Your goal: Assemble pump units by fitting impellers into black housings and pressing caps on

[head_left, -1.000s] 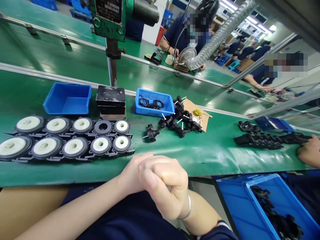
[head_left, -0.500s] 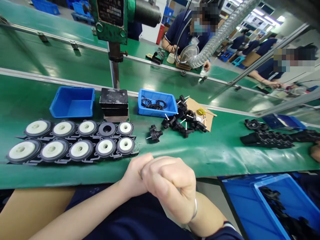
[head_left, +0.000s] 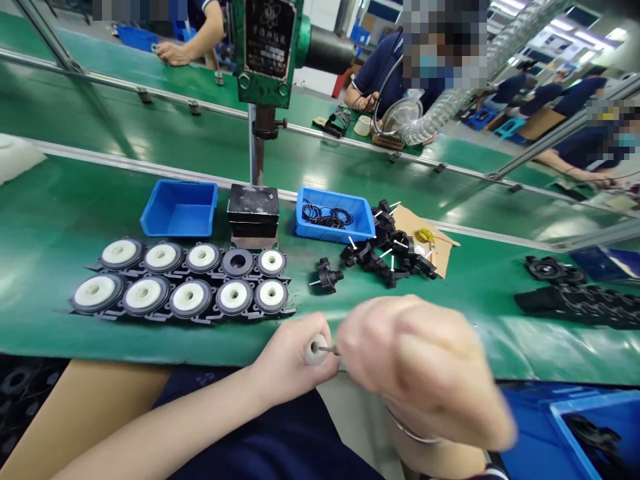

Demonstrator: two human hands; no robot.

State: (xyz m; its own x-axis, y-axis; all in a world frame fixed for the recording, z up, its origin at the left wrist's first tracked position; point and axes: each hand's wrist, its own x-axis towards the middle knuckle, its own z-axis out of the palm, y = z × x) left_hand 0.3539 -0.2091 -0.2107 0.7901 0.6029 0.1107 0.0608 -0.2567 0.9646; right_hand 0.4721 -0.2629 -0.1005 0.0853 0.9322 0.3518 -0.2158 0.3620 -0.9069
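Observation:
My left hand is closed round a small white cylindrical piece with a hole in its end, over the bench's front edge. My right hand, partly smeared by motion, is a fist just to its right. From its fingers a thin metal rod points left to the hole; the rest of the rod is hidden in the fist. Beyond my left hand lie two rows of black housings with off-white discs. One black fitting with a white pin lies apart, in front of my hands.
A blue bin, a black block under a green press, and a blue tray of black rings stand behind. Black fittings are heaped by cardboard. Blue crates stand low right. Co-workers sit across the bench.
The hands, pressed together before, have drawn apart; the right moved right, baring the white piece and the rod. The view has shifted, so the bench things appear further right.

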